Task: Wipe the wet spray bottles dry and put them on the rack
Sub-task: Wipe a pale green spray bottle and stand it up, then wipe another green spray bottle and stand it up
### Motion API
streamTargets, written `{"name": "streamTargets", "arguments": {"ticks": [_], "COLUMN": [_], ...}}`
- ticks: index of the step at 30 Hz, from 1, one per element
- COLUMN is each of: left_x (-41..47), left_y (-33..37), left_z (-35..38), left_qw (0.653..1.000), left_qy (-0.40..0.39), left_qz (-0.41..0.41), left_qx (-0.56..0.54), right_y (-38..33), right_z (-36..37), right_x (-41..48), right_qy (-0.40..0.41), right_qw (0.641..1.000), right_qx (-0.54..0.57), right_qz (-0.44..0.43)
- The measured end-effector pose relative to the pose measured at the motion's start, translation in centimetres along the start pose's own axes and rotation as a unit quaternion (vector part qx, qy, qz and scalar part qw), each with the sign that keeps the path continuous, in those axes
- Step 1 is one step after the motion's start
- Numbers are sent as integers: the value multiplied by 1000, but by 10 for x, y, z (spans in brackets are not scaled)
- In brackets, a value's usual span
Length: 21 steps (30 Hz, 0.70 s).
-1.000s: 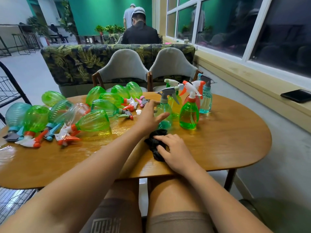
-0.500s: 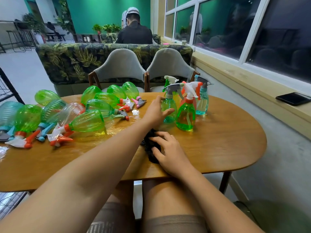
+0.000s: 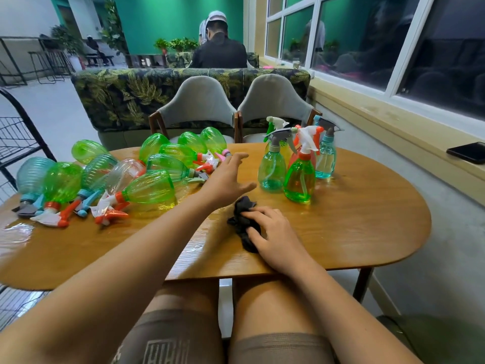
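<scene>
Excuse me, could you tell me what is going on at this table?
A seated person is drying spray bottles. The right hand holds a dark cloth on the wooden table. The left hand is open and empty, stretched out between a pile of bottles lying on their sides and a cluster of standing bottles. The tabletop looks wet near the pile. A wire rack stands at the left edge.

A café-like lounge: booth sofa [image 3: 136, 93], 2 padded chairs [image 3: 199, 103], bar stools [image 3: 42, 64], green walls.
</scene>
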<state>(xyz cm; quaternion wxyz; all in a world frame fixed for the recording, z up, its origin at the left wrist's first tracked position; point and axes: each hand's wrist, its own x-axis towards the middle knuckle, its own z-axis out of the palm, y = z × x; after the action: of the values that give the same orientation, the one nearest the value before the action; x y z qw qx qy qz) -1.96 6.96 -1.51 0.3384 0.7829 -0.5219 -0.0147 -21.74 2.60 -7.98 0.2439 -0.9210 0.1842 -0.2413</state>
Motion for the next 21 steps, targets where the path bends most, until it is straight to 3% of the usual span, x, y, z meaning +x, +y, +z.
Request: {"name": "streamTargets", "arguments": {"ticks": [7,11,21], "left_x": [-68,-101,-96], "left_y": [-37,-75,-112], "left_z": [-62,-87,-115], "left_qw": [987,968,949], "left_qy": [58,101,89], "left_qz": [-9,-60,-124], "left_qx": [153,220,277], "right_y": [0,0,-2], "right_z": [0,3,1], "right_x": [1,2,1], "right_qy": [3,4,10], "right_qw": [1000,1000,1000], "right_qx": [5,1,14], "right_qz": [3,3,-1]}}
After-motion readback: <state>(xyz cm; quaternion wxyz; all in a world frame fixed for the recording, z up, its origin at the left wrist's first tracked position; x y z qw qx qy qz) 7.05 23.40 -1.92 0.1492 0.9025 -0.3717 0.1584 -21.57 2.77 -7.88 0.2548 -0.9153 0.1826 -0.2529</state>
